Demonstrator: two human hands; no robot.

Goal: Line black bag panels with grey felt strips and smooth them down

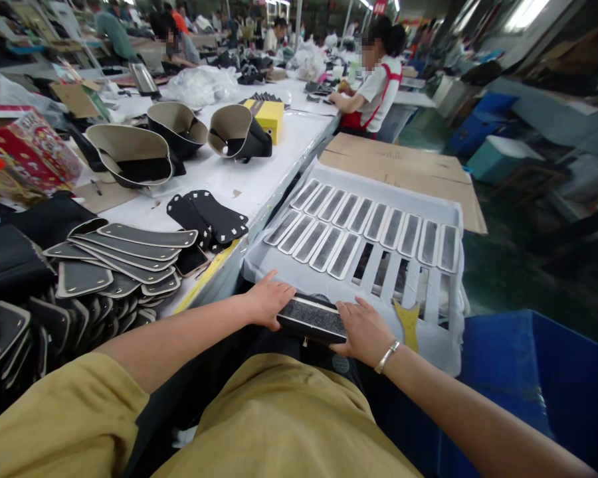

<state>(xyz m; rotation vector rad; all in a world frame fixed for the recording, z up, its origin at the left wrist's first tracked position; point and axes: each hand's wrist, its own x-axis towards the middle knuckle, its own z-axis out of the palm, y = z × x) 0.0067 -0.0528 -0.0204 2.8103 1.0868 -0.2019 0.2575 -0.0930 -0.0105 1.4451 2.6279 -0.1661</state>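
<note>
My left hand (272, 300) grips the left end of a black bag piece with a grey rectangular base (313, 316), low in front of my body. Around its right end are the fingers of my right hand (361, 326), which has a bracelet at the wrist. Just beyond, a white tray (299, 269) bears two rows of grey strips with white borders (343, 254); its near right part shows open slots. On that part lies a yellow notched piece (407, 323), close to my right hand.
Stacked dark panels with pale edging (134, 255) and black pieces (212, 216) cover the left table (264, 182). Beyond stand open black bag bodies (129, 156) and a yellow box (268, 119). A blue bin (508, 378) is at right; a person (379, 86) sits past the cardboard (393, 166).
</note>
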